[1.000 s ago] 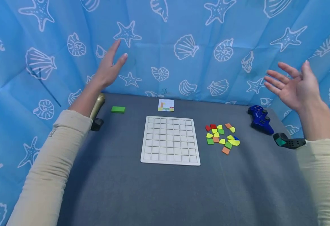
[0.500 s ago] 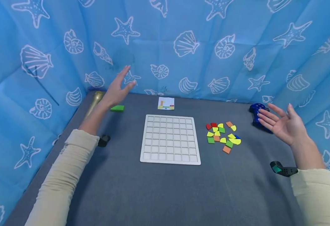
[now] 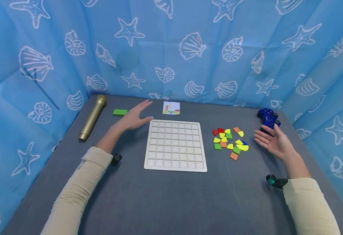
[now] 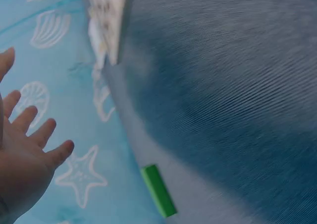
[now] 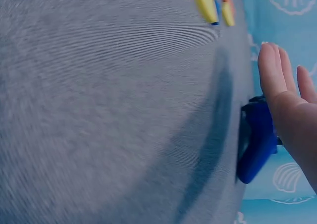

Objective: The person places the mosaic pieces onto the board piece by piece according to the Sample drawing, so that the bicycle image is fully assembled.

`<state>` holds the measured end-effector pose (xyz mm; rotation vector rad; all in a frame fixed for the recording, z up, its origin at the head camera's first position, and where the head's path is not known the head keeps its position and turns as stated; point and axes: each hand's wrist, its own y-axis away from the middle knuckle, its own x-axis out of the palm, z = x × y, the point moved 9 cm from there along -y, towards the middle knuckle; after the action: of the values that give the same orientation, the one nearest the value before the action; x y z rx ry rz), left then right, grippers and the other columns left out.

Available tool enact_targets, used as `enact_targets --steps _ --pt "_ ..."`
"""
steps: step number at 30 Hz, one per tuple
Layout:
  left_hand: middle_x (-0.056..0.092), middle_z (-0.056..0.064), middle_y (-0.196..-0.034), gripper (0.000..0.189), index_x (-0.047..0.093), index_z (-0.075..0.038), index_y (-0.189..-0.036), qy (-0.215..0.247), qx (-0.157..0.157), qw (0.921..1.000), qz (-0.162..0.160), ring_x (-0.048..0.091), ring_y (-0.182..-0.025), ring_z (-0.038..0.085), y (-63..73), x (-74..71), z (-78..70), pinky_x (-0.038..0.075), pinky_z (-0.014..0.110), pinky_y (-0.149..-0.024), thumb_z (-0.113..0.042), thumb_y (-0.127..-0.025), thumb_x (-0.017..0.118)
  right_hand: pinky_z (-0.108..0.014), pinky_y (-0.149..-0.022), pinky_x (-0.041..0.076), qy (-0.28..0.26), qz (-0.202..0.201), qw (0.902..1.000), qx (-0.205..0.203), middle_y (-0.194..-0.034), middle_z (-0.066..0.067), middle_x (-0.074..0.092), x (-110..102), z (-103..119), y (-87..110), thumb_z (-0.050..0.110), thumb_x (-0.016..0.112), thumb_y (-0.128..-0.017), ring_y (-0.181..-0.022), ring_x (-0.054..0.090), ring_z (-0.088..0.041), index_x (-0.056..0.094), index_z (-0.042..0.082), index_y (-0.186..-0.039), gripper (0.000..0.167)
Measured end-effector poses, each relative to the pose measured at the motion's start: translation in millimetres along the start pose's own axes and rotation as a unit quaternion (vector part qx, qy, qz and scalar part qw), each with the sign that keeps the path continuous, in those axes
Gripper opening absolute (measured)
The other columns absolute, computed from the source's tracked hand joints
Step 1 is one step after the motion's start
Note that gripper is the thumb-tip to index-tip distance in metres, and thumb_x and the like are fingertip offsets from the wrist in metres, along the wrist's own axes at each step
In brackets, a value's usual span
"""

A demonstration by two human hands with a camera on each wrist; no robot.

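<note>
In the head view my left hand (image 3: 133, 118) hovers near the upper left corner of a white grid board (image 3: 175, 145), fingers extended and holding nothing. Just left of it lies a green block (image 3: 120, 112), also seen in the left wrist view. My right hand (image 3: 275, 142) is in the air, palm turned inward and fingers loosely extended, in front of a blue game controller (image 3: 267, 118). Between the board and that hand lie several flat coloured pieces, among them a yellow half-round piece (image 3: 243, 148), an orange square (image 3: 234, 156) and a red square (image 3: 220, 130).
Behind the board lies a small card (image 3: 171, 108) printed with a coloured block pattern. A gold microphone (image 3: 93, 118) rests at the table's left side. A blue curtain (image 3: 206, 65) with white shells and starfish surrounds the grey table (image 3: 189, 202).
Both hands have come down toward the table. The left has moved right, toward the board, uncovering the microphone; the right has moved left, toward the coloured pieces.
</note>
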<state>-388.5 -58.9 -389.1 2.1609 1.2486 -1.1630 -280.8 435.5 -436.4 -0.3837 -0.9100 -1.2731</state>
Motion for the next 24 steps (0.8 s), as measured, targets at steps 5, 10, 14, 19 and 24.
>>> enact_targets --steps 5,10,14,19,24 --pt "0.013 0.011 -0.158 0.070 0.023 -0.013 -0.153 -0.022 -0.014 0.9982 0.053 0.016 -0.142 0.033 1.1 28.5 9.1 0.021 0.056 -0.108 -0.034 -0.096 0.058 -0.037 -0.109 0.027 0.107 -0.083 0.9908 0.001 -0.106 -0.008 0.068 -15 -3 -11.2 0.045 0.044 -0.098 -0.102 0.063 -0.022 0.014 0.025 -0.154 0.066" --pt "0.019 0.013 -0.156 0.072 0.025 -0.013 -0.153 -0.040 -0.020 0.9956 0.082 0.020 -0.141 0.033 0.0 47.6 12.9 0.023 0.056 -0.107 -0.034 -0.094 0.061 -0.032 -0.106 0.033 0.185 -0.116 0.9758 0.012 -0.102 0.001 0.067 -16 -7 -21.8 0.046 0.041 -0.098 -0.098 0.061 -0.013 -0.009 0.018 -0.153 0.079" --pt "0.023 0.014 -0.155 0.072 0.025 -0.011 -0.152 -0.044 -0.011 0.9925 0.114 0.022 -0.140 0.033 -2.9 60.5 12.3 0.023 0.055 -0.108 -0.033 -0.094 0.061 -0.029 -0.103 0.037 0.219 -0.150 0.9642 0.011 -0.106 0.003 0.063 -19 -9 -28.3 0.044 0.046 -0.097 -0.102 0.058 -0.010 -0.003 0.016 -0.154 0.080" --pt "0.022 0.017 -0.154 0.074 0.022 -0.008 -0.152 -0.034 -0.001 0.9859 0.164 0.020 -0.140 0.034 -2.8 72.3 6.4 0.021 0.051 -0.110 -0.030 -0.094 0.062 -0.031 -0.111 0.020 0.296 -0.192 0.9356 0.017 -0.152 -0.012 0.027 -22 -8 -35.3 0.044 0.047 -0.097 -0.133 0.034 -0.016 0.000 0.016 -0.154 0.079" --pt "0.019 0.019 -0.155 0.078 0.019 -0.005 -0.152 -0.025 -0.008 0.9799 0.198 0.014 -0.141 0.036 1.6 77.6 5.2 0.018 0.053 -0.110 -0.028 -0.093 0.064 -0.031 -0.110 0.023 0.389 -0.209 0.8970 0.015 -0.158 -0.015 0.007 -19 -7 -42.9 0.035 0.046 -0.100 -0.133 0.032 -0.017 0.004 0.010 -0.154 0.074"
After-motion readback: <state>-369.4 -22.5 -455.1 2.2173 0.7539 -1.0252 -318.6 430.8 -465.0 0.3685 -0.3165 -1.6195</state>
